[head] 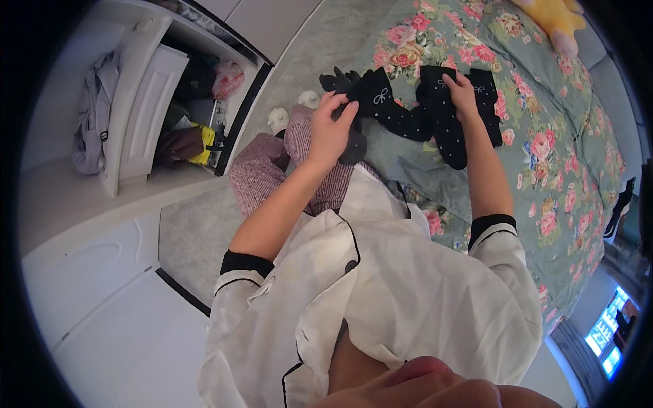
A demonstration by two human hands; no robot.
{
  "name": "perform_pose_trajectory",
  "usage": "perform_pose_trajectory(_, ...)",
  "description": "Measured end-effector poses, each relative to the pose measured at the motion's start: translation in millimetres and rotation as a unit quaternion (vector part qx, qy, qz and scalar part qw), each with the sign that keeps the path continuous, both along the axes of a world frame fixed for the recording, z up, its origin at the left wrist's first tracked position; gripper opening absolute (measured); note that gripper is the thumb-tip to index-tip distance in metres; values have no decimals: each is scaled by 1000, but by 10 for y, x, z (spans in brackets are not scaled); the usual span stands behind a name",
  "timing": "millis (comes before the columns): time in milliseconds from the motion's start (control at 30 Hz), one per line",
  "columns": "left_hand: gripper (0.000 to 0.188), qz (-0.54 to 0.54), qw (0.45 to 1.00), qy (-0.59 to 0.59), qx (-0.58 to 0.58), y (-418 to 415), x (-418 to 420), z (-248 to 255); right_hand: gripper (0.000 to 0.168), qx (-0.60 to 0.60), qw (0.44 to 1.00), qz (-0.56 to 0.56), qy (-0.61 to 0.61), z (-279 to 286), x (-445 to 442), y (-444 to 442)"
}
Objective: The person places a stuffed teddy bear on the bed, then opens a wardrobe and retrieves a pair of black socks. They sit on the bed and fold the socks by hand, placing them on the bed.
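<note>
My left hand (330, 130) pinches a bundle of dark socks between thumb and fingers above my lap. Gathered black fabric (339, 80) sticks out beyond those fingers, and a dark grey sock foot (354, 148) hangs below the hand. Beside it, a black sock with white dots and a bow motif (403, 121) stretches across the bed. My right hand (462, 97) grips the upper part of another black dotted sock (449, 137), its toe pointing towards me. A further dotted sock (485, 97) lies just right of that hand, partly hidden by the wrist.
A bed with a green floral cover (546, 188) spreads under the socks and to the right. On it lies a yellow plush toy (553, 23). To the left stands an open white cabinet (137, 112) holding bags and a grey garment (97, 117). White slipper decorations (278, 118) show near my feet.
</note>
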State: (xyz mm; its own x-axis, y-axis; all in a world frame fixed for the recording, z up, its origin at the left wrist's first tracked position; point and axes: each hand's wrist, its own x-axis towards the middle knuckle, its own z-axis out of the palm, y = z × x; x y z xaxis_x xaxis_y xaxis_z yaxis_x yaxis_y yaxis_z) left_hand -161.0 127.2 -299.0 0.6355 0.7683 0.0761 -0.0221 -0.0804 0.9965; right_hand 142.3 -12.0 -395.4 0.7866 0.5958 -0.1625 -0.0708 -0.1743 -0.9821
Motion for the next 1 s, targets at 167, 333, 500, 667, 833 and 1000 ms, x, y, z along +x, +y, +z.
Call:
perform_pose_trajectory(167, 13, -13, 1000, 5, 3, -15, 22, 46, 19, -50, 994, 12, 93, 26, -59, 12)
perform_pose_trajectory(333, 14, -13, 1000, 4, 18, -15, -9, -5, 15, 29, 993, 57, -95, 645, -164, -257)
perform_pose_trajectory(500, 19, -19, 997, -4, 73, -31, 57, 82, 21, 130, 960, 29, -248, 1742, -490, -623)
perform_pose_trajectory(667, 18, -56, 993, -3, 108, -56, 73, 172, 22, 87, 969, 35, -229, 1910, -558, -936)
perform_pose_trajectory(833, 19, -73, 991, 15, 115, -83, 18, 165, 25, 202, 970, 72, -116, 1987, -581, -1237)
perform_pose_trajectory(1000, 19, -77, 991, 7, 113, -108, 19, 202, 29, -15, 986, -44, -163, 1892, -450, -1480)
